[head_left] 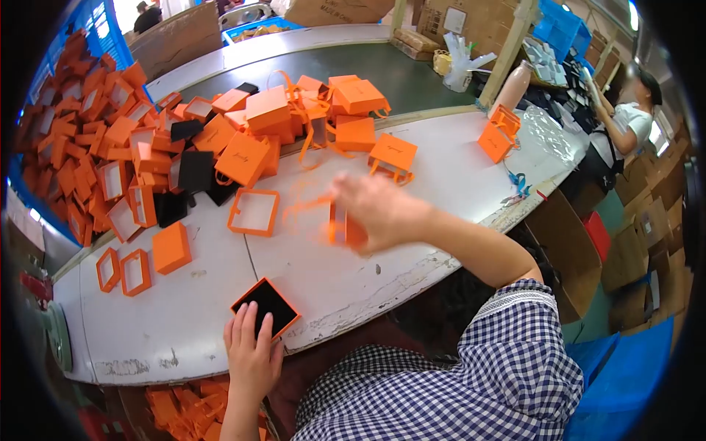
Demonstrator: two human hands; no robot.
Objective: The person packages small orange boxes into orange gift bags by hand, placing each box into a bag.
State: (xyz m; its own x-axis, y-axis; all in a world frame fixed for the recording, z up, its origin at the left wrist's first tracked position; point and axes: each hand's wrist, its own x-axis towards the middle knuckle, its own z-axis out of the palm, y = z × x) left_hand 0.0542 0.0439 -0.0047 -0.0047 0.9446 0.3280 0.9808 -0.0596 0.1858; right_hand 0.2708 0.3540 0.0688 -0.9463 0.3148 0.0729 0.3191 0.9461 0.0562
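Observation:
Near the front edge of the table lies an open orange box [278, 300] with a black lining. My left hand [251, 349] rests on its near left side, fingers spread over the rim and the lining. Farther up, my right hand [379, 209] is blurred by motion. Below its palm shows an orange box [355, 232], partly hidden, with smeared orange strips to its left; it appears to be in the hand. A shallow orange frame-like lid [273, 214] with a pale inside lies left of that hand. An orange box with ribbon [393, 153] stands beyond it.
A large heap of orange boxes [110, 140] fills the left side. Closed boxes with ribbons [268, 110] are piled at the back. A pink bottle [512, 87] and clear plastic wrap [548, 132] lie toward the right. Another person [629, 121] stands at far right.

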